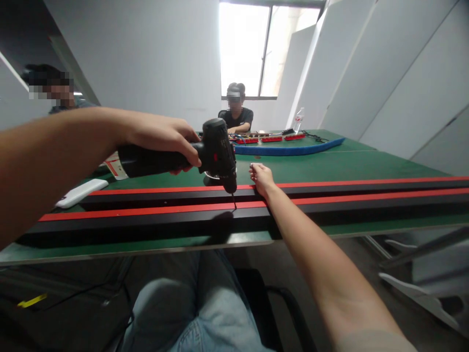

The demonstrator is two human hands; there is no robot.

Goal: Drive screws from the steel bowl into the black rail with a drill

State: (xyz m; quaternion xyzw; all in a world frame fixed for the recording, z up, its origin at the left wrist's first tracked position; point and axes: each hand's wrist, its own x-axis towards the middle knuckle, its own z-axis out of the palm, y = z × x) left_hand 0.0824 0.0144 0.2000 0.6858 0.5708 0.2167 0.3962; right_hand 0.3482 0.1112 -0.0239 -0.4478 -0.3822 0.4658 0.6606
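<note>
My left hand (161, 139) is wrapped round the grip of a black cordless drill (216, 154). The drill points downward, and its thin bit touches the nearer of two long black-and-red rails (154, 211) lying across the green table (330, 168). My right hand (261, 177) rests just right of the drill on the far rail (366, 188), fingers curled; whether it holds anything small is hidden.
A white flat device (81, 192) lies on the table at the left. At the far end a seated person works by a blue curved piece (289, 148) and red parts, with a water bottle (298, 119) nearby. Another person sits at the left.
</note>
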